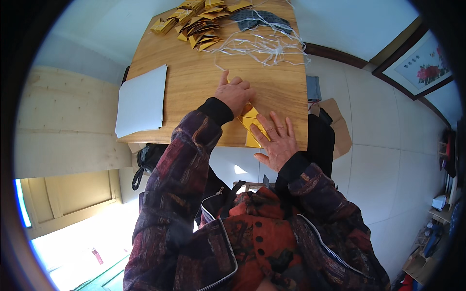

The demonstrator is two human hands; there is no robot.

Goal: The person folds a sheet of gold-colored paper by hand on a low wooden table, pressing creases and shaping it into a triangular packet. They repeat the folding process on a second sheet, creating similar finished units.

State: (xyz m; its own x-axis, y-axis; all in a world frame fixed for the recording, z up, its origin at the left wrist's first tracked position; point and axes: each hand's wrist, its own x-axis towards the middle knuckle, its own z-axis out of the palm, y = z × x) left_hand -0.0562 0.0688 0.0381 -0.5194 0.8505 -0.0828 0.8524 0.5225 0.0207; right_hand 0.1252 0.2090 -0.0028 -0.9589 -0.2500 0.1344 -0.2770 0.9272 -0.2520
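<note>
A folded piece of golden-yellow paper [251, 123] lies at the near edge of the wooden table, slanting between my two hands. My left hand [235, 94] is at its far end, fingers curled down over the paper, with one digit sticking out forward. The curled fingers hide that end of the paper. My right hand [280, 144] rests with spread fingers, its fingertips on the right side of the paper's near part. A thin white strand from a bundle of string [274, 50] runs toward my left hand; whether the hand touches it I cannot tell.
On the wooden table [194, 80], a pile of folded yellow papers [201, 29] lies at the far left, some tied in bundles. Grey-blue knitted cloth [259, 20] lies beyond the string. White sheets [141, 102] are stacked at left. A brown paper bag [341, 130] stands right of the table.
</note>
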